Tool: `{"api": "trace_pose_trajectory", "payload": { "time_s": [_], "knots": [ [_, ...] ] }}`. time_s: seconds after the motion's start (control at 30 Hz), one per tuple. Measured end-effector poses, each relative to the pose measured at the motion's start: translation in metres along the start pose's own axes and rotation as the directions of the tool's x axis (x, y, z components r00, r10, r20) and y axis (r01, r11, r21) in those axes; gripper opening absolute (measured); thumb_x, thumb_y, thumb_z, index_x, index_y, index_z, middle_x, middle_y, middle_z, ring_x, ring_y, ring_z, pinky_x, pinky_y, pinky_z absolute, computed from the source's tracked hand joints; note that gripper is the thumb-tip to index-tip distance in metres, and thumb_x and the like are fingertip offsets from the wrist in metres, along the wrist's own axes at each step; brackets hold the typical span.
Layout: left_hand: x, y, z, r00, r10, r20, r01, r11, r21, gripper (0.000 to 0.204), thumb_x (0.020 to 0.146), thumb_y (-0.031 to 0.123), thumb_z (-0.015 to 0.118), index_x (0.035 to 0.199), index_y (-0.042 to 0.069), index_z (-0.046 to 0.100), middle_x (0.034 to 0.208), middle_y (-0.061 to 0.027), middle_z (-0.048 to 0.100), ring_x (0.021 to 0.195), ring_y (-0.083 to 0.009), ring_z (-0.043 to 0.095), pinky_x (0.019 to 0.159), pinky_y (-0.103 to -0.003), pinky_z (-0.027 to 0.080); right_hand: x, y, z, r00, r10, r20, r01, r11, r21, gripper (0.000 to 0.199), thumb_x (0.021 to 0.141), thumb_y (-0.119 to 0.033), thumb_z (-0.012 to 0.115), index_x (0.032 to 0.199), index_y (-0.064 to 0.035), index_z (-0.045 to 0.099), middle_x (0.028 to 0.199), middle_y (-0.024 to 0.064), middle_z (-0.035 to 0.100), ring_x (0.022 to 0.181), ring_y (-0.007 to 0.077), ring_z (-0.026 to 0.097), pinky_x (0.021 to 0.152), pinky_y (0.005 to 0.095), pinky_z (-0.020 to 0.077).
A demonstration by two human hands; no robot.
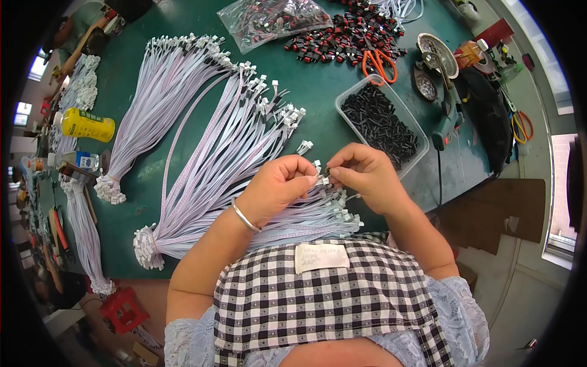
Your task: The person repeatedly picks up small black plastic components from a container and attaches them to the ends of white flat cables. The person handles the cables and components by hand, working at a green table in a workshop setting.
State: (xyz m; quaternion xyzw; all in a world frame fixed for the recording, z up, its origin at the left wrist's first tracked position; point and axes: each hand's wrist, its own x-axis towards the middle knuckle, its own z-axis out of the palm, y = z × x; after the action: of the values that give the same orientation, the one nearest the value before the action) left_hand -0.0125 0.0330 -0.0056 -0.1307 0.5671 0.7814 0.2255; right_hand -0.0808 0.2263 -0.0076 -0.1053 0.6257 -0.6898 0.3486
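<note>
My left hand (272, 188) is closed in a pinch on the connector end of a white cable, just in front of my chest. Close against it, my right hand (369, 177) pinches thumb to forefinger on a tiny dark piece at the same white connector (323, 180); the fingertips partly hide it. Under both hands a large fanned bundle of white ribbon cables (208, 159) lies on the green table, its loose connector ends spread toward the right. Beyond my right hand, a clear plastic box (406, 112) holds many short black tubes (376, 119).
Another cable bundle (147, 107) lies at the left, near a yellow bottle (88, 125). Orange-handled scissors (380, 66) rest by a pile of red-and-black parts (342, 40) and a plastic bag (269, 21). A green heat gun or similar tool (449, 116) and metal bowl (451, 60) stand right.
</note>
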Motion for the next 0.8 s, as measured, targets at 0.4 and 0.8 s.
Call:
{"api": "trace_pose_trajectory", "payload": {
  "time_s": [0.4, 0.8],
  "knots": [
    [0.0005, -0.0011, 0.0001, 1.0, 0.009, -0.005, -0.009, 1.0, -0.014, 0.009, 0.086, 0.01, 0.062, 0.094, 0.005, 0.06, 0.071, 0.0037, 0.055, 0.059, -0.001, 0.047, 0.049, -0.014, 0.032, -0.0012, 0.0011, 0.0066, 0.996, -0.08, -0.042, 0.073, 0.986, -0.153, 0.01, 0.082, 0.0, 0.063, 0.092, -0.0001, 0.062, 0.082, 0.0015, 0.063, 0.075, 0.0061, 0.06, 0.065, 0.0206, 0.0483],
    [0.0014, -0.0034, -0.0016, 0.999, 0.037, 0.011, -0.037, 0.999, 0.01, 0.009, 0.086, 0.009, 0.062, 0.094, 0.005, 0.059, 0.073, 0.0019, 0.057, 0.061, -0.0017, 0.049, 0.051, -0.015, 0.034, 0.0003, 0.0034, 0.0058, 0.989, -0.147, -0.025, 0.134, 0.95, -0.281, 0.011, 0.082, 0.001, 0.063, 0.092, 0.0011, 0.065, 0.087, 0.0028, 0.061, 0.071, 0.0068, 0.06, 0.063, 0.0206, 0.0482]
  ]
}}
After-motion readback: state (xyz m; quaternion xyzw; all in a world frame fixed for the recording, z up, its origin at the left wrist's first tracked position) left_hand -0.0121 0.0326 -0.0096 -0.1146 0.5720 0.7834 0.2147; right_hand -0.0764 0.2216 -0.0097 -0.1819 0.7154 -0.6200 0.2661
